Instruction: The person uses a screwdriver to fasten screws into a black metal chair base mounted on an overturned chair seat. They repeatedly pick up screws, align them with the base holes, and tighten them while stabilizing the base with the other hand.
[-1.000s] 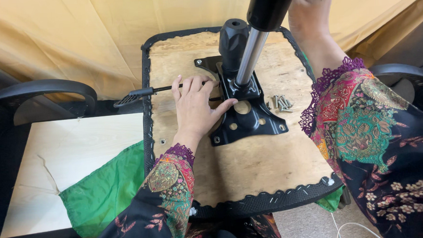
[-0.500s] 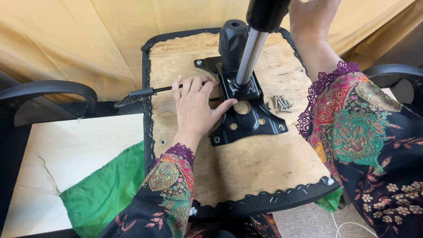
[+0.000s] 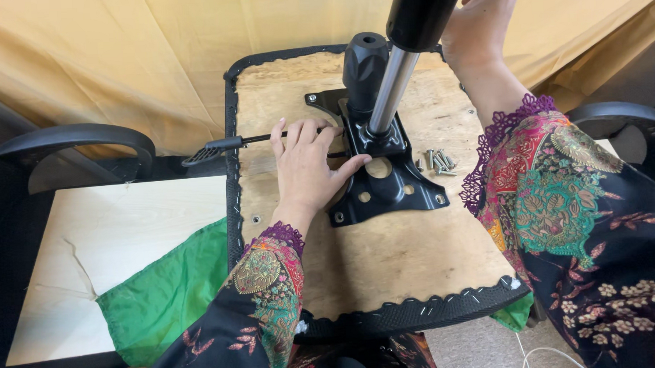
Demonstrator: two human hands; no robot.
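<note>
left hand (image 3: 308, 170): I've got it flat, fingers spread, pinning the black tilt mechanism plate (image 3: 386, 181) on the upturned plywood chair seat (image 3: 390, 262)
right hand (image 3: 479, 23): wrapped round the gas lift cylinder (image 3: 403, 63)
step: looks like seating the cylinder
next: probably the screws (image 3: 435, 161) lying beside the plate

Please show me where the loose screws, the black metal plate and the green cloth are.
loose screws (image 3: 435, 161): head view, middle of the small pile on the wooden board.
black metal plate (image 3: 395, 190): head view, flat part near its round hole.
green cloth (image 3: 172, 294): head view, middle of the cloth.
</note>
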